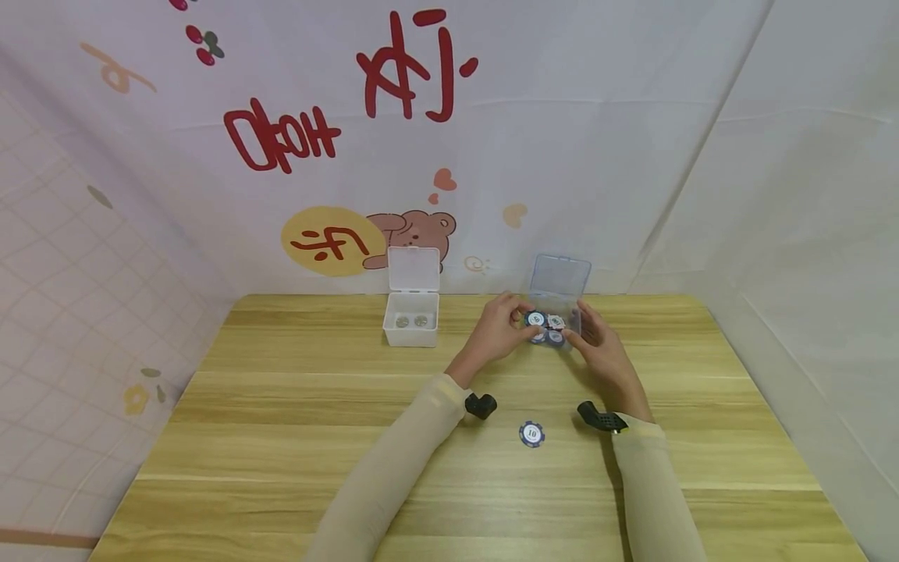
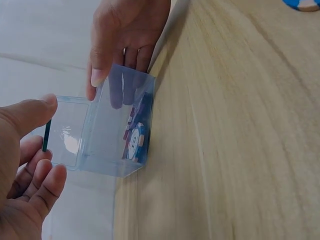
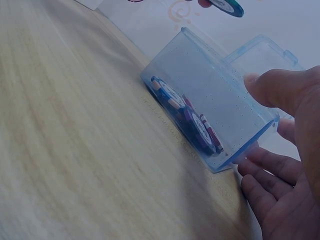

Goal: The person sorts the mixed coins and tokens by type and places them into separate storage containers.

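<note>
In the head view my left hand [image 1: 497,332] is above the left side of a clear blue plastic box [image 1: 559,276] with its lid raised. It pinches a green-edged poker chip [image 2: 46,135] between thumb and fingertips, seen edge-on in the left wrist view. My right hand [image 1: 602,353] holds the box at its right side, thumb by the rim and fingers along the outer wall. Several poker chips [image 3: 171,94], blue, purple and red-edged, lie on the box floor, visible through the wall in the right wrist view.
A white plastic box [image 1: 411,337] with its lid up stands to the left, with two round metallic discs [image 1: 421,321] inside. One blue poker chip [image 1: 531,434] marked 10 lies on the wooden table [image 1: 295,437] between my forearms. A printed cloth [image 1: 597,140] hangs behind the table.
</note>
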`<state>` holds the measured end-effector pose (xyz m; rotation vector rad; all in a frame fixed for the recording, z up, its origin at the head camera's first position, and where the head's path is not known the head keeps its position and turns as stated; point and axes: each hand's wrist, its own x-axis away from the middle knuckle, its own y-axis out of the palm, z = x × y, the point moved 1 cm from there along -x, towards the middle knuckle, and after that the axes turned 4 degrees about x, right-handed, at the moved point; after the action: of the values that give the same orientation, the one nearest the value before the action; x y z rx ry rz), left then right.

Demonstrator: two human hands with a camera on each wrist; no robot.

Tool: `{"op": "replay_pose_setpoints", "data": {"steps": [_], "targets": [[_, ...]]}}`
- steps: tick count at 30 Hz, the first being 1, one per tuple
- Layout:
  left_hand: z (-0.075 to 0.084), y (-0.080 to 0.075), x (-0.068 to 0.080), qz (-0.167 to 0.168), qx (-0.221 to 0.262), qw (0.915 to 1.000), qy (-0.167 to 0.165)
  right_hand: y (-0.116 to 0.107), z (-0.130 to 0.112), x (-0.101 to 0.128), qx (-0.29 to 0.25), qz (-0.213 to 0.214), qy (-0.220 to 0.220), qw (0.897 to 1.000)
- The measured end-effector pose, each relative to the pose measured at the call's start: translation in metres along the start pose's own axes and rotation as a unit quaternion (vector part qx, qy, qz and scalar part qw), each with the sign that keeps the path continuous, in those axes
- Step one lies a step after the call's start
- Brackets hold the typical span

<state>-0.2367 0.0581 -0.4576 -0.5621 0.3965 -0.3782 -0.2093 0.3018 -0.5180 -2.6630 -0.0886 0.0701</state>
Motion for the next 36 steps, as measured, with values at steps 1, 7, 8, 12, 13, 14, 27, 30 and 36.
{"op": "replay_pose_setpoints", "data": {"steps": [1, 7, 8, 12, 13, 14, 27, 30, 36], "targets": [[-0.001, 0.001, -0.002, 0.001, -0.002, 1.0000, -0.001, 0.000, 0.000, 0.000, -0.001, 0.000, 0.001, 1.000], [-0.002, 0.005, -0.009, 0.004, -0.005, 0.9999, -0.010, -0.001, -0.001, 0.002, -0.003, -0.008, 0.007, 1.000], [-0.001, 0.005, -0.010, 0.004, -0.002, 0.9999, -0.012, -0.002, -0.002, 0.002, -0.002, -0.009, 0.008, 1.000], [0.001, 0.006, -0.016, 0.006, -0.003, 0.9997, -0.023, -0.001, 0.001, 0.001, -0.002, -0.006, 0.007, 1.000], [0.001, 0.007, -0.017, 0.006, -0.004, 0.9996, -0.025, -0.001, 0.001, 0.001, 0.001, -0.004, 0.002, 1.000], [0.002, 0.007, -0.018, 0.006, -0.007, 0.9996, -0.027, -0.001, 0.001, 0.001, 0.001, -0.003, 0.001, 1.000], [-0.002, 0.014, -0.030, -0.005, -0.014, 0.9994, -0.033, -0.001, 0.001, -0.001, -0.002, -0.004, 0.000, 1.000], [-0.003, 0.013, -0.029, -0.005, -0.014, 0.9993, -0.034, -0.001, 0.001, -0.002, -0.005, -0.005, 0.000, 1.000], [-0.002, 0.008, -0.027, -0.004, -0.018, 0.9991, -0.039, -0.002, 0.002, -0.002, -0.007, -0.009, 0.002, 1.000]]}}
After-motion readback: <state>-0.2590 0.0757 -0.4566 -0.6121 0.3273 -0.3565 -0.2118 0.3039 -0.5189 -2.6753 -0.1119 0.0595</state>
